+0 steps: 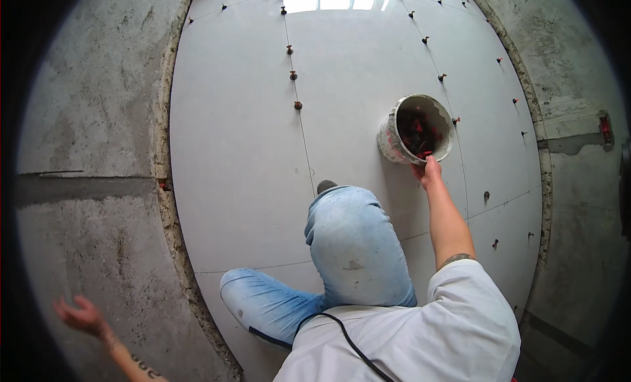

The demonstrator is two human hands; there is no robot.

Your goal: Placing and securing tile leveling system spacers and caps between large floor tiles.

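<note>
A pale, paint-splattered plastic bucket [388,137] holds a jumble of dark and red small pieces. My right hand [429,172] grips its near rim at the centre right; whether the bucket is raised off the floor I cannot tell. At the lower left, my left hand [77,314] is out to the side, empty, fingers loosely apart, in front of the bare concrete. Large pale glossy tiles [236,139] lie beneath me, with small clips [298,105] standing along their seams. My bent legs in light blue jeans [358,244] take up the lower middle.
Rough grey concrete surfaces [92,112] border the tiles on the left and right, with a crumbly channel [168,218] along the left tile edge. A red object [605,129] sits in a recess at the far right. Several more clips [425,40] dot the seams further off.
</note>
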